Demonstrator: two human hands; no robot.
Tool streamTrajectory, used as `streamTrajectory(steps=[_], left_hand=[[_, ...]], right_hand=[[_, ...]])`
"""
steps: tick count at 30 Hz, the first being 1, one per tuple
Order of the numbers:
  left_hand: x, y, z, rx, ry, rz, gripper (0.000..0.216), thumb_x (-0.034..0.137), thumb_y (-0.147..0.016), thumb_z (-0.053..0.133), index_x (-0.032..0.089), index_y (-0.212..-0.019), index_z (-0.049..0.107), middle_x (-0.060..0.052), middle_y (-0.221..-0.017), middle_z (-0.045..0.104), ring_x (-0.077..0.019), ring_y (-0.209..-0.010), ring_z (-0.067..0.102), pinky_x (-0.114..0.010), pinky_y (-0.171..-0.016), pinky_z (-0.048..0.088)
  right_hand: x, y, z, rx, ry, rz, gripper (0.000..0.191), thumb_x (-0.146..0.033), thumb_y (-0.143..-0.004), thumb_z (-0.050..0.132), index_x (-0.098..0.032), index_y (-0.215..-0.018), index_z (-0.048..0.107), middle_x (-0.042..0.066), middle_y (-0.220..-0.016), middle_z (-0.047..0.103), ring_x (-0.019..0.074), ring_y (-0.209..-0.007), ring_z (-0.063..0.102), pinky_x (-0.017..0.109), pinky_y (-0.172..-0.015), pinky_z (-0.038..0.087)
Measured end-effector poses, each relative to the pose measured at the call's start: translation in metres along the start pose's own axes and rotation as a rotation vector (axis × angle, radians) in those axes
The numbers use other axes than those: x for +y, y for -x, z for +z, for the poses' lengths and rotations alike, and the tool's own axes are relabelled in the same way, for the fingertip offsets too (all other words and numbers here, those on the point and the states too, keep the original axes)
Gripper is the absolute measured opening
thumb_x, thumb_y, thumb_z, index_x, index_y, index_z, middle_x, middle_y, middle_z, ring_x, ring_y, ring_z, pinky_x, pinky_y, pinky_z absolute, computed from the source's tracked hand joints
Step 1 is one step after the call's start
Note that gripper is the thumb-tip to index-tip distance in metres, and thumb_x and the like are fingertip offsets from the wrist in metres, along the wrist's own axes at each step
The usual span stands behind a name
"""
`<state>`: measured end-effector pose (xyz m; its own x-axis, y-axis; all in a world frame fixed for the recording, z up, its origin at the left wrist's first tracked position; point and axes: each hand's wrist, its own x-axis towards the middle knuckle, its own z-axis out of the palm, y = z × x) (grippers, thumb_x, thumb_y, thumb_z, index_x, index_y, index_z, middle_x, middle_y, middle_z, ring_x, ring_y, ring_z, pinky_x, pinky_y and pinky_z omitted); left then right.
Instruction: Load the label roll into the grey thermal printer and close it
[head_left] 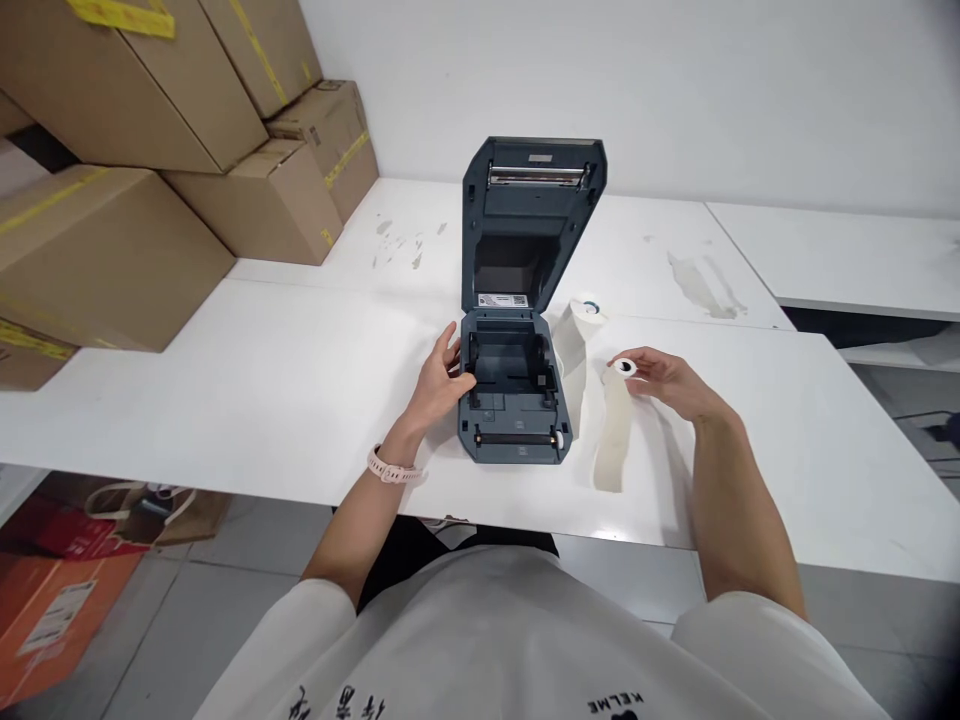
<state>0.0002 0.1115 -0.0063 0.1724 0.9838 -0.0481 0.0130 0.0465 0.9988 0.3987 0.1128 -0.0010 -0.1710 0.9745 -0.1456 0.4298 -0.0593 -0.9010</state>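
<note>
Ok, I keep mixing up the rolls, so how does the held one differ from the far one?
The held roll is in the right hand; the far roll rests on the table. The held roll looks smaller than the far roll. The held roll's loose strip looks beige, the far roll's whiter. Both are partly unrolled.

Printer (504, 410) on table (300, 380), paper rolls (615, 430) right (boxes (255, 195) far left).

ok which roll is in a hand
The nearer roll, held in the right hand; the other, with blue at its core, sits beside the printer, untouched.
</note>
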Motion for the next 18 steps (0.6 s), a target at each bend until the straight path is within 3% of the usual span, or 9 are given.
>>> streamTrajectory(steps=[3, 6, 9, 14, 18], left_hand=[[-0.002, 0.000, -0.001, -0.003, 0.011, 0.004, 0.104, 0.020, -0.077, 0.069, 0.025, -0.167, 0.018, -0.016, -0.163, 0.048, -0.0320, -0.138, 0.059, -0.048, -0.111, 0.051], [0.000, 0.000, 0.000, -0.004, 0.007, 0.001, 0.104, 0.022, -0.077, 0.070, 0.024, -0.167, 0.017, -0.018, -0.163, 0.049, -0.0336, -0.138, 0.059, -0.050, -0.110, 0.051], [0.002, 0.001, 0.000, -0.006, 0.002, -0.007, 0.106, 0.021, -0.075, 0.071, 0.022, -0.167, 0.017, -0.019, -0.162, 0.049, -0.0348, -0.139, 0.058, -0.052, -0.111, 0.051], [0.002, 0.000, 0.000, -0.010, 0.040, 0.008, 0.108, 0.020, -0.074, 0.071, 0.022, -0.167, 0.015, -0.018, -0.163, 0.049, -0.0339, -0.151, 0.046, -0.051, -0.118, 0.046], [0.004, 0.001, 0.000, -0.024, 0.042, 0.010, 0.105, 0.018, -0.077, 0.069, 0.023, -0.167, 0.016, -0.018, -0.164, 0.047, -0.0327, -0.153, 0.044, -0.052, -0.120, 0.043]], right_hand=[[0.013, -0.013, -0.007, -0.019, -0.085, -0.014, 0.055, -0.050, -0.073, 0.087, -0.028, -0.121, 0.073, 0.010, -0.137, 0.071, 0.0268, -0.107, 0.071, 0.043, -0.090, 0.058], [0.015, -0.029, -0.021, 0.029, -0.156, -0.056, 0.061, -0.041, -0.074, 0.088, -0.035, -0.131, 0.068, 0.006, -0.144, 0.068, 0.0288, -0.136, 0.061, 0.047, -0.110, 0.052], [0.006, -0.056, -0.027, 0.025, -0.175, -0.070, 0.071, -0.036, -0.072, 0.089, -0.039, -0.138, 0.063, 0.004, -0.155, 0.059, 0.0305, -0.147, 0.052, 0.052, -0.119, 0.046], [-0.018, -0.095, -0.010, -0.120, -0.133, -0.072, 0.092, -0.031, -0.063, 0.092, -0.033, -0.148, 0.055, 0.007, -0.160, 0.054, 0.0334, -0.146, 0.051, 0.055, -0.123, 0.040], [-0.018, -0.102, 0.001, -0.123, -0.178, -0.064, 0.089, -0.031, -0.061, 0.092, -0.030, -0.143, 0.059, 0.006, -0.148, 0.064, 0.0298, -0.136, 0.059, 0.047, -0.116, 0.047]])
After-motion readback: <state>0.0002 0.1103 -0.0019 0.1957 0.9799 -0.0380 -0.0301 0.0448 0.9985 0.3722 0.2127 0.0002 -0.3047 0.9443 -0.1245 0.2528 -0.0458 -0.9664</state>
